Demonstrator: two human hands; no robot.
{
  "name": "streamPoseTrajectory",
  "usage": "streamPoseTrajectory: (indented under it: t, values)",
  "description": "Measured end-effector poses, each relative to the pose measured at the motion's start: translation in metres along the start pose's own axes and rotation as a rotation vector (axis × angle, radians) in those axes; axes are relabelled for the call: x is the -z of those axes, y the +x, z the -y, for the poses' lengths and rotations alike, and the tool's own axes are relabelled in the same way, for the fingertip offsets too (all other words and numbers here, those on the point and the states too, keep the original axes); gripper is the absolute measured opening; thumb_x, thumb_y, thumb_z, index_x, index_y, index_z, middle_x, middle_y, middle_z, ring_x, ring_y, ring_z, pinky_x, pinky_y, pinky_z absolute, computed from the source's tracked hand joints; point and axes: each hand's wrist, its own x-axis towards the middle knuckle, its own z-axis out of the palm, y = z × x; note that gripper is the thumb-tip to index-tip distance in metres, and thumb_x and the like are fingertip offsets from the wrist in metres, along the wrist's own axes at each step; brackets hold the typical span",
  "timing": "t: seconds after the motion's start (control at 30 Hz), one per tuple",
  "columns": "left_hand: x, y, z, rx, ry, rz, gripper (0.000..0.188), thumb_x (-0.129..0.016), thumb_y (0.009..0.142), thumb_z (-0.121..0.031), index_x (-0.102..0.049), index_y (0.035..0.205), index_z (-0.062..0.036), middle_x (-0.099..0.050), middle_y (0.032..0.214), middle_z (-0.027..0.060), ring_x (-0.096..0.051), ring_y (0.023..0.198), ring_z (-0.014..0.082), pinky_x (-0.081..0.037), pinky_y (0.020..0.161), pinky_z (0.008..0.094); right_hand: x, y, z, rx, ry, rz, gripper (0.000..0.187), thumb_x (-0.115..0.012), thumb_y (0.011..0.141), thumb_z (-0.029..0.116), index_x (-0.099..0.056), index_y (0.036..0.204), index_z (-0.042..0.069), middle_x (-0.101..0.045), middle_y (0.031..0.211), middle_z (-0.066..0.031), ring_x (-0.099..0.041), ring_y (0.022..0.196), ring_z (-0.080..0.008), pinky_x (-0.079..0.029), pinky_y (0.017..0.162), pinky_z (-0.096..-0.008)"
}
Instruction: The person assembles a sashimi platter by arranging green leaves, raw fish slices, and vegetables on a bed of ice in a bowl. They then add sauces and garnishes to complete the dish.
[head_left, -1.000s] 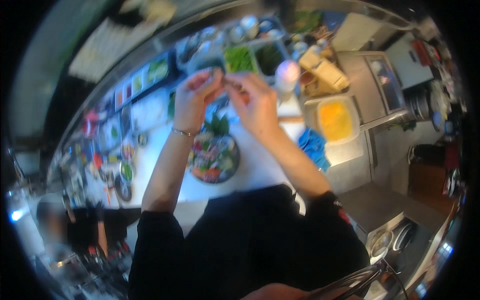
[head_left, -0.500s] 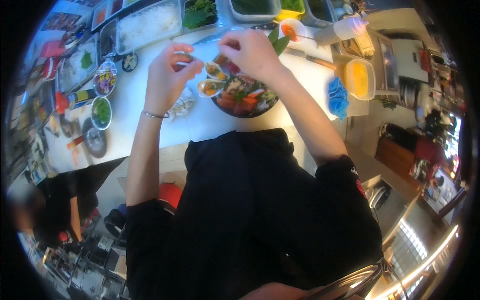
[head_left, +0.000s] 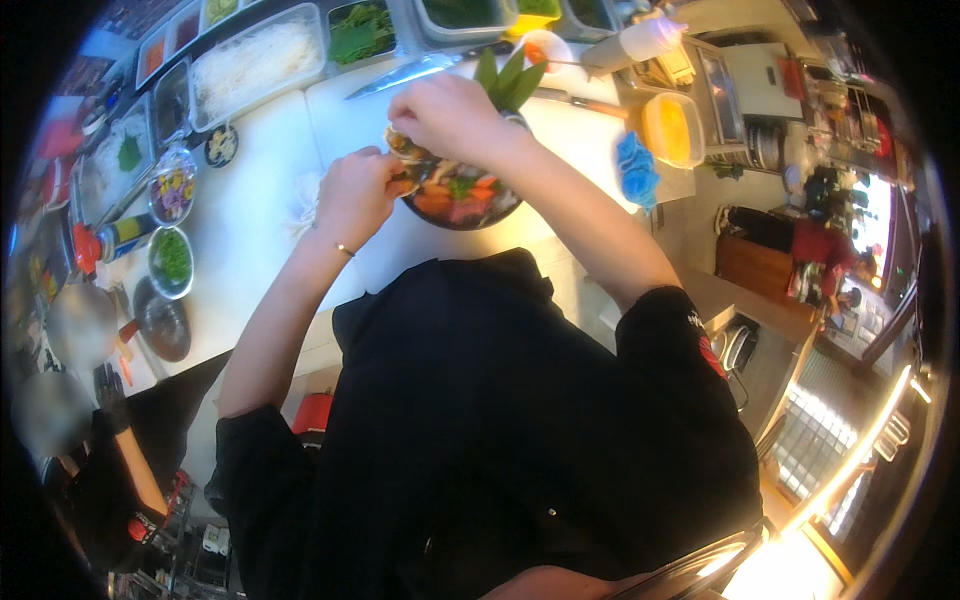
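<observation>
A dark round bowl (head_left: 465,210) of sliced raw fish, orange strips and green garnish stands on the white work surface in front of me. At its left rim, small shell-like cups with yellow and orange filling are partly covered by my fingers. My left hand (head_left: 358,195) has its fingertips pinched together beside the lower cup; whatever they grip is hidden. Above it, my right hand (head_left: 445,115) bends its fingers down over the upper cup (head_left: 402,146), closed, and what lies between them does not show. Long green leaves (head_left: 510,82) rise behind the bowl.
A knife blade (head_left: 415,72) lies beyond my hands; a wooden-handled knife (head_left: 590,103) is right of the leaves. Blue cloth (head_left: 637,170) and a yellow-filled tub (head_left: 672,130) sit right. Left are bowls of chopped greens (head_left: 172,262) and flowers (head_left: 173,188). Another person works lower left.
My left hand has come down and right to the bowl's left rim, its fingers closing. My right hand has lowered toward the upper cup. The whole view has shifted somewhat.
</observation>
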Motion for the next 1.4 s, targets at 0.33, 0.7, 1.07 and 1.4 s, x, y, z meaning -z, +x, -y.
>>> streamPoseTrajectory:
  t: [0.33,0.7,1.07,1.4]
  values:
    - [0.024,-0.096,0.061,0.588,-0.462,-0.7,0.028,-0.079,0.104,-0.013,-0.083,0.13,-0.0041,-0.083,0.107,0.0052,-0.071,0.091,0.0153,-0.056,0.08,0.027,0.082,-0.153,-0.165,-0.314,0.564,-0.739,0.017,-0.079,0.1,0.009,-0.084,0.114,0.001,-0.084,0.105,-0.0078,-0.075,0.096,-0.0158,-0.059,0.094,-0.0333]
    - [-0.015,-0.123,0.087,0.493,0.252,-0.436,0.04,-0.09,0.091,-0.037,-0.085,0.126,-0.0189,-0.079,0.126,0.0122,-0.07,0.116,0.0364,-0.056,0.102,0.0477,0.009,-0.203,-0.219,-0.298,0.382,-0.599,0.018,-0.076,0.1,0.002,-0.083,0.115,0.006,-0.082,0.11,-0.0094,-0.075,0.103,-0.0238,-0.059,0.089,-0.0378]
    - [0.184,-0.113,0.291,0.949,0.392,-0.38,0.038,-0.082,0.096,-0.047,-0.09,0.112,-0.013,-0.086,0.107,0.0154,-0.082,0.1,0.0353,-0.064,0.092,0.0449,0.005,-0.241,-0.168,-0.534,0.437,-0.649,0.017,-0.07,0.11,0.006,-0.079,0.122,0.001,-0.08,0.116,-0.0083,-0.074,0.104,-0.0194,-0.058,0.091,-0.0346]
    - [0.126,-0.127,0.506,0.756,0.086,-0.171,0.052,-0.091,0.093,-0.057,-0.09,0.114,-0.0093,-0.088,0.101,0.0119,-0.083,0.097,0.0214,-0.062,0.093,0.0383,0.003,-0.234,-0.032,-0.601,0.345,-0.525,0.017,-0.073,0.105,0.004,-0.084,0.118,0.004,-0.084,0.111,-0.0126,-0.079,0.102,-0.0227,-0.061,0.093,-0.0345]
